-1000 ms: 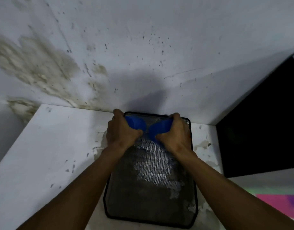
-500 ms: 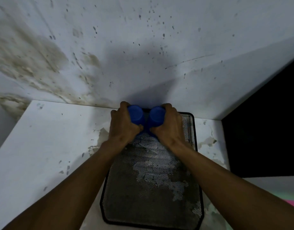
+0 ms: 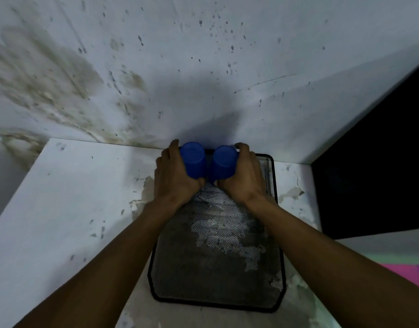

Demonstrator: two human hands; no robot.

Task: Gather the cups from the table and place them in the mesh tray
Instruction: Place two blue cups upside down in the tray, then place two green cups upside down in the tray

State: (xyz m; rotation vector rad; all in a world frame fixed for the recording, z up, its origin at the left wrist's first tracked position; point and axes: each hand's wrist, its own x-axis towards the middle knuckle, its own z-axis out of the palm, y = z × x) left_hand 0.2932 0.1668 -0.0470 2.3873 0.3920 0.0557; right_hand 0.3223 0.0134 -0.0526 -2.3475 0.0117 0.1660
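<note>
- Blue plastic fills both fists: the left hand (image 3: 174, 178) is wrapped around the left blue cup (image 3: 194, 159) and the right hand (image 3: 242, 177) around the right blue cup (image 3: 224, 162), each clamped on its own cup.
- Both cups appear upside down, flat bases facing up toward the camera, their sides touching or nearly so at the middle.
- They sit at the far end of the black mesh tray (image 3: 278, 233), hard by the stained white wall (image 3: 203, 67), with the tray's long axis running from the person straight away toward that wall.
- Each cup's long axis stands roughly upright, tilted slightly toward the viewer by the wide lens; neither hand is nearer, the pair reaching out level and side by side.
- Judged from this, the placing step is at or near its end, and the coming move turns on opening the fingers outward, left to the left and right to the right, without tipping either cup.
- Hidden: the cups' rims and their contact with the mesh, covered by palms and thumbs, so whether they rest on the tray floor or hang just above it cannot be told.
- Also hidden is the tray's far left corner, behind the left hand.
- No other cups show on the chipped white table (image 3: 73, 197), though its near edge is cut off by the forearms.
</note>
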